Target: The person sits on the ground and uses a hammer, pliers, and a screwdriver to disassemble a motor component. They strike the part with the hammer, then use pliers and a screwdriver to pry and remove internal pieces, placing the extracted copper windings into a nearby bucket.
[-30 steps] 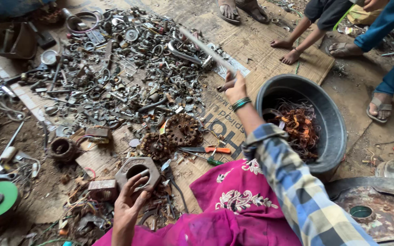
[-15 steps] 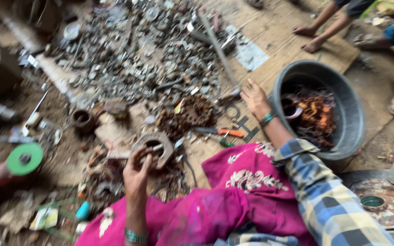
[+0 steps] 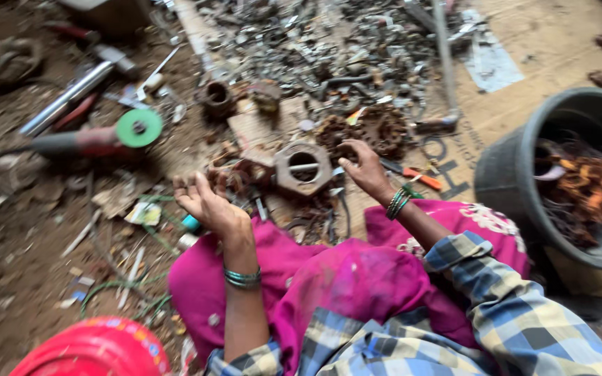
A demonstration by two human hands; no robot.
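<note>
— Left hand (image 3: 207, 202), what is it doing?
— It sits palm up at centre left of the frame, fingers loosely spread, gripping nothing. A few small dark bits may lie at its fingertips, but the blur hides them. Green bangles ring the wrist.

— And the right hand (image 3: 364, 167)?
— Just right of centre, palm down, fingers curled onto the scrap on the floor. Whether they pinch a piece I cannot tell. It lies just beside the big rusty hexagonal nut (image 3: 304, 168), which rests flat on the cardboard sheet (image 3: 524, 49) between the two hands.

— What is nearest the viewer?
— Pink cloth (image 3: 357, 278) over the lap, a checked sleeve at lower right, a red round thing (image 3: 95, 348) at the lower left edge.

— Farther out?
— Orange-handled pliers (image 3: 416, 177) right of the right hand, then a dark plastic tub (image 3: 506, 170) of rusty wire at the right edge. A green disc (image 3: 139, 128) lies at upper left, and a heap of grey metal scrap (image 3: 329, 42) spreads across the top.
</note>
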